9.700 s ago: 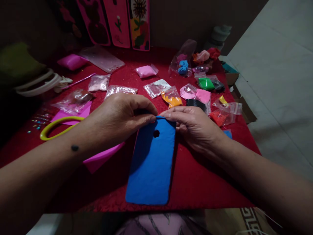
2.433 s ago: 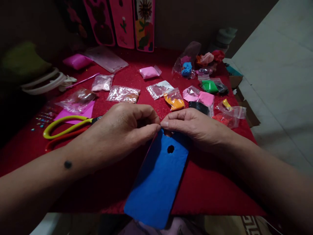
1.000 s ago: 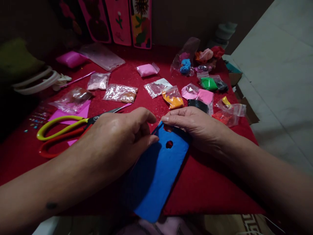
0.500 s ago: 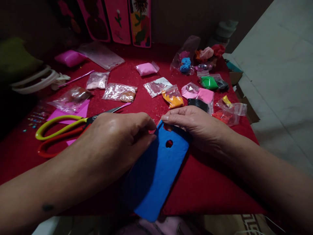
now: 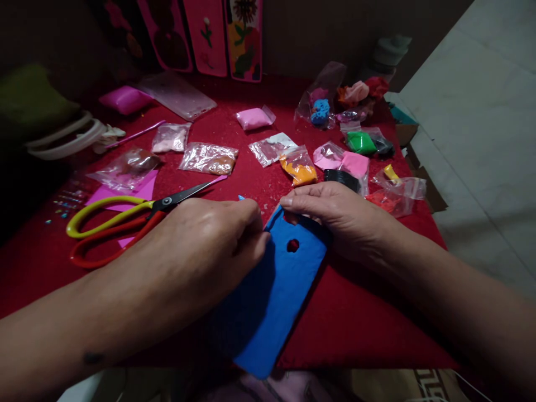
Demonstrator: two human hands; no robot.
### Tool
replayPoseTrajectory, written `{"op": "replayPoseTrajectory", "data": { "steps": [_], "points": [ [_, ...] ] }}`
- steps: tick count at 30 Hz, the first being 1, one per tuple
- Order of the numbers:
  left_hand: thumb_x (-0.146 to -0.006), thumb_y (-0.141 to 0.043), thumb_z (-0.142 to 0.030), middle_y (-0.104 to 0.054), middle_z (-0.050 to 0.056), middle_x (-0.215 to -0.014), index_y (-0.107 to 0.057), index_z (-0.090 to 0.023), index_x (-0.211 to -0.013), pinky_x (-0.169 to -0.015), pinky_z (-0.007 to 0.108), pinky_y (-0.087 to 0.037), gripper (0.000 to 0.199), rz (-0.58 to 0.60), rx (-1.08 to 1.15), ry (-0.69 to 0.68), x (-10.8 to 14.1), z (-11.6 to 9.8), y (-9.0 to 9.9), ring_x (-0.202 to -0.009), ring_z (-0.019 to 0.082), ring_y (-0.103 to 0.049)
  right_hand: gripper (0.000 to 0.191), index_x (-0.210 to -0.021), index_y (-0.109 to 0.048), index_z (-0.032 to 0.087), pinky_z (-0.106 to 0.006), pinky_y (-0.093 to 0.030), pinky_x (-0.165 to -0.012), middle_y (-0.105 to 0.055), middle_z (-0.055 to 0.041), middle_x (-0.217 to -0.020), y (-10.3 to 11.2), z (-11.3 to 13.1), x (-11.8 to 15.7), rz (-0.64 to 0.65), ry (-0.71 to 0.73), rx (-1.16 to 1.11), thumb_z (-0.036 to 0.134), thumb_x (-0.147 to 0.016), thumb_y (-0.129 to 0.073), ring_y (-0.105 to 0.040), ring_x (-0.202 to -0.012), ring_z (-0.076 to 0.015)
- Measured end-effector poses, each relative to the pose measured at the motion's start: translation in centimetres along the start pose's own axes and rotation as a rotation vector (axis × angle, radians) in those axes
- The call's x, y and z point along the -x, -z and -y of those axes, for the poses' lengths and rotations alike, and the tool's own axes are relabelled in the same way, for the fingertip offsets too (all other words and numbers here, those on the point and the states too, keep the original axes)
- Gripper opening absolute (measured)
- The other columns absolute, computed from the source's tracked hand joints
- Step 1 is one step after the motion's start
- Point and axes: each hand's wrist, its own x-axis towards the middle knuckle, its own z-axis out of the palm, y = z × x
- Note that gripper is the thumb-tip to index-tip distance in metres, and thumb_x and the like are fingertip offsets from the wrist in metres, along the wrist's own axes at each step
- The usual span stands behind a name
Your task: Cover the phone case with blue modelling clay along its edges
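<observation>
A flat blue piece (image 5: 288,290), shaped like a phone case with holes near its top, slants over the table's front edge. My right hand (image 5: 339,215) pinches its top corner between thumb and fingers. At the upper left edge of the piece is my left hand (image 5: 226,240), its fingers closed; a small blue bit shows just beyond them. What its fingertips grip is hidden. Scissors (image 5: 121,223) with one yellow and one red handle lie left of my left hand, over pink sheet (image 5: 144,184).
Clay packets lie across the red table (image 5: 218,123), among them orange (image 5: 302,173), green (image 5: 360,143) and pink (image 5: 254,118). A clear case (image 5: 180,95) lies at the back. Decorated cases (image 5: 207,39) lean against the wall. A white-rimmed container (image 5: 67,139) stands left.
My left hand has drawn slightly down and away from the blue piece's corner, and a small blue bit now shows beyond its fingers. The whole view has shifted a little.
</observation>
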Motion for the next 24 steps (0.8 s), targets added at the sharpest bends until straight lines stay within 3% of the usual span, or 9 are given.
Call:
{"op": "replayPoseTrajectory", "data": {
  "steps": [13,19,24],
  "points": [
    [-0.087,-0.048,-0.039,-0.051,0.0,-0.051,-0.051,-0.023,-0.061,-0.048,0.031,-0.023,0.031,0.028,0.019,-0.019,-0.3,0.3,0.3,-0.042,0.013,-0.041,0.024,-0.065,-0.057,0.016,-0.021,-0.032,-0.05,-0.054,0.0039,-0.06,0.1,-0.3,-0.1,0.009,0.005,-0.001,0.03,-0.075,-0.074,-0.044,-0.05,-0.0063],
    [-0.087,-0.053,-0.043,-0.064,0.001,-0.068,-0.065,-0.021,-0.082,-0.054,0.027,-0.036,0.025,-0.084,0.186,0.058,-1.2,0.5,0.5,-0.057,0.015,-0.056,0.023,-0.066,-0.058,0.015,-0.022,-0.029,-0.05,-0.051,0.0047,-0.059,0.3,-0.4,-0.2,0.015,0.026,0.025,0.03,-0.074,-0.074,-0.041,-0.05,-0.0062],
    [-0.087,-0.056,-0.04,-0.056,-0.002,-0.06,-0.059,-0.019,-0.07,-0.049,0.023,-0.036,0.027,0.036,0.336,0.078,-2.2,0.7,0.4,-0.053,0.011,-0.05,0.026,-0.064,-0.057,0.016,-0.023,-0.028,-0.05,-0.047,0.0051,-0.058,0.3,-0.4,-0.2,0.015,0.046,0.031,0.031,-0.072,-0.076,-0.039,-0.051,-0.0066]
  ]
}}
